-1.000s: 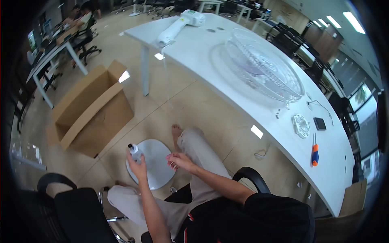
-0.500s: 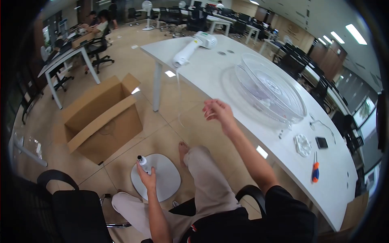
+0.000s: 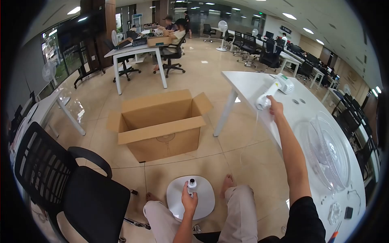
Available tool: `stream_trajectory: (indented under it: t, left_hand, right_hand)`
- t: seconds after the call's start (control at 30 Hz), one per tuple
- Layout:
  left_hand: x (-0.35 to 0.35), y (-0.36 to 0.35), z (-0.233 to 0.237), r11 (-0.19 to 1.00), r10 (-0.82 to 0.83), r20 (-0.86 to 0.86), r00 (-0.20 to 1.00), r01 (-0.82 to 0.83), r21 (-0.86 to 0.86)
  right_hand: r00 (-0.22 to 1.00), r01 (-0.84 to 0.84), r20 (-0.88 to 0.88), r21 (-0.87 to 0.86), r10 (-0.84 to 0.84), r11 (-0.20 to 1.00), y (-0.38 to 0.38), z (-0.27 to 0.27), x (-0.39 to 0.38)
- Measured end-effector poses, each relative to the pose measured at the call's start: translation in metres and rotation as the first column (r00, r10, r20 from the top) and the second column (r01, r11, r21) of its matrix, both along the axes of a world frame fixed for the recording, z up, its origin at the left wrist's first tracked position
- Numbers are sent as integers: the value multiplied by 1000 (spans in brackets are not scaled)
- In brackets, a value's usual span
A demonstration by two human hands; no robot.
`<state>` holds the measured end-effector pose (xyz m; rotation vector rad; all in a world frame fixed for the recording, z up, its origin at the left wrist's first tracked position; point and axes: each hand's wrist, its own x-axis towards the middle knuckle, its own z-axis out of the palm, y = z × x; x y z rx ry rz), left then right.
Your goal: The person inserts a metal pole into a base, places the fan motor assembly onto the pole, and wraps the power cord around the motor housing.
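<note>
My left hand [image 3: 189, 201] is closed around the short white post [image 3: 192, 185] of a fan stand, just below its dark top. The post rises from a rounded white base [image 3: 174, 198] on the floor between my feet. At the table's near left corner, my right hand [image 3: 275, 107] has its fingers on the lower end of a white fan body [image 3: 272, 90], which lies on the tabletop with its motor housing pointing away. A thin pale cord hangs from that end over the edge. Clear round fan guards [image 3: 330, 152] rest farther right on the table.
An open cardboard box [image 3: 162, 146] stands on the floor ahead. A black office chair [image 3: 95, 198] is at my left. On the white table [image 3: 300, 117] lie a clear plastic piece [image 3: 334, 213], a small black block [image 3: 348, 212] and a screwdriver [image 3: 334, 236]. People sit at a far desk.
My view has swung left. My right hand has moved from the air beside the table to the lower end of the fan body. My left hand stays on the post.
</note>
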<state>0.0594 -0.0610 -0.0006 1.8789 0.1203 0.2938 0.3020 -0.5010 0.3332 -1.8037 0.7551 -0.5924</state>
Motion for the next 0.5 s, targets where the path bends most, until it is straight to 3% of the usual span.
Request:
stream_trajectory:
  t: [0.07, 0.23, 0.33, 0.43, 0.5]
  left_hand:
    - [4, 0, 11, 997, 65, -35, 997, -67, -31]
    - [28, 13, -15, 953, 85, -159, 984, -127, -277]
    - [41, 18, -18, 893, 114, -229, 967, -200, -403]
    - [52, 24, -17, 860, 82, -290, 954, -215, -462]
    - [58, 28, -24, 836, 51, -325, 944, -219, -504]
  right_hand:
    - [999, 37, -2, 29, -37, 999, 2, 2, 29]
    - [992, 86, 79, 134, -97, 987, -19, 4, 87]
    - [997, 61, -54, 59, -57, 996, -13, 21, 89]
    - [977, 78, -208, 118, -52, 990, -16, 35, 88]
    - [996, -3, -84, 204, 21, 979, -36, 24, 90]
